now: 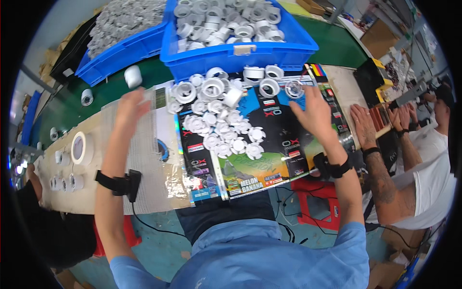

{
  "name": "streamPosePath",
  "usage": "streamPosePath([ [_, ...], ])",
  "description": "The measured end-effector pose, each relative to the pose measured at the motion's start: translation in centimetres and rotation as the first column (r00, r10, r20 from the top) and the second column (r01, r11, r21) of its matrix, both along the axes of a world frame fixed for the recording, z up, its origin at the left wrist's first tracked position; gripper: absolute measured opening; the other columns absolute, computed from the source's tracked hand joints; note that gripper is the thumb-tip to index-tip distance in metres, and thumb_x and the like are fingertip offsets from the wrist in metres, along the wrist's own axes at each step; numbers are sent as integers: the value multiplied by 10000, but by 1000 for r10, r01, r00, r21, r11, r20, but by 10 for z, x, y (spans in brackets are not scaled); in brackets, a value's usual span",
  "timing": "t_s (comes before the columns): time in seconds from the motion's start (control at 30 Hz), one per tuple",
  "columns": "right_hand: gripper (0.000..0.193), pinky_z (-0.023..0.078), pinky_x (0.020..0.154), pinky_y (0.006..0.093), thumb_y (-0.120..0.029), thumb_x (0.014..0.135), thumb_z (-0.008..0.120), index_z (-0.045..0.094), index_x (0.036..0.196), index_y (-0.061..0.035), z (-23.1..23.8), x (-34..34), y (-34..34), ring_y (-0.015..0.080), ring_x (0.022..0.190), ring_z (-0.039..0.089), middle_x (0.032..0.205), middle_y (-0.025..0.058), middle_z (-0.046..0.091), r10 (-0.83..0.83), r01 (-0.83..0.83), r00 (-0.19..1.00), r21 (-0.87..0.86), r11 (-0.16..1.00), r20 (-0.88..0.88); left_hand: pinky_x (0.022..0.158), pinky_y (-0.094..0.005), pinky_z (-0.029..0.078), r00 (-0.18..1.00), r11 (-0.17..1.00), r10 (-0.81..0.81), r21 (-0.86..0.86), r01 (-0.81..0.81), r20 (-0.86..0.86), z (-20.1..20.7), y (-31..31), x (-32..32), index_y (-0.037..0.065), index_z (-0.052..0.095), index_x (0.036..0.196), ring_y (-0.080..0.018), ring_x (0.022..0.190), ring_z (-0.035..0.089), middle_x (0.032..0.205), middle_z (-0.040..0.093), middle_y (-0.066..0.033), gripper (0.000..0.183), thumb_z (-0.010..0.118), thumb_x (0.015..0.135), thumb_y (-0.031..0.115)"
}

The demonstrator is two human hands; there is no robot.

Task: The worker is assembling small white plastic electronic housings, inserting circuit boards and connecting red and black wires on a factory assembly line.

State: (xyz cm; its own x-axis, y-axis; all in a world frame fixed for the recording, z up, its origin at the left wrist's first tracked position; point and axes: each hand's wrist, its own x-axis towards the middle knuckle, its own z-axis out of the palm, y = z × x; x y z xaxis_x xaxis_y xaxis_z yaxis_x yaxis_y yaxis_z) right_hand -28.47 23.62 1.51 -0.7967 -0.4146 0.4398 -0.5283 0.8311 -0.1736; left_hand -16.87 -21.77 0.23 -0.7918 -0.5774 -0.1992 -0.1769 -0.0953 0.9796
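My left hand is over the left side of the mat, slightly smeared by motion, thumb apart from the fingers. A white plastic cap is just beyond its fingertips, apart from them and blurred. My right hand is open, fingers and thumb spread beside a clear and white ring-shaped part; whether the fingertips touch it I cannot tell. Between the hands, white threaded rings lie heaped next to a pile of flat white notched discs. All these rest on a colourful printed sheet.
A blue crate full of white rings stands at the back, with another blue bin of small white parts to its left. A tape roll and several white caps are at left. A co-worker's hands are at right.
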Motion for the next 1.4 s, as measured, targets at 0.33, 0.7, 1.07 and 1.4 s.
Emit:
streamPosePath([
  [0.33,567,528,657,428,-345,696,765,543,1090,-4,-25,-54,-10,380,812,627,1015,211,548,-56,56,998,152,987,-4,893,-401,450,986,372,-148,-919,131,80,-27,95,11,9,551,1183,-322,1033,555,1145,576,-178,451,663,760,120],
  [0.7,533,490,763,303,7,670,686,560,1186,-26,24,90,-11,235,952,581,1107,132,552,327,-203,924,-475,856,195,671,-384,493,945,409,-189,-853,323,267,-17,77,21,13,600,871,-323,743,619,863,624,-150,183,681,759,134],
  [1.07,720,502,866,328,-69,695,815,441,1305,12,-3,194,-68,212,1096,560,1278,164,507,881,-38,364,-941,337,301,705,-307,467,942,572,-280,756,317,-184,0,195,131,75,492,791,-166,790,538,849,523,-62,372,374,986,370],
  [1.4,684,525,740,310,-110,678,821,490,1265,5,-16,193,-86,220,891,624,1180,154,563,791,-110,429,-844,525,436,1024,-436,408,946,615,-277,725,309,-169,12,210,138,-45,438,1292,-293,1206,493,1341,465,-201,446,321,988,261],
])
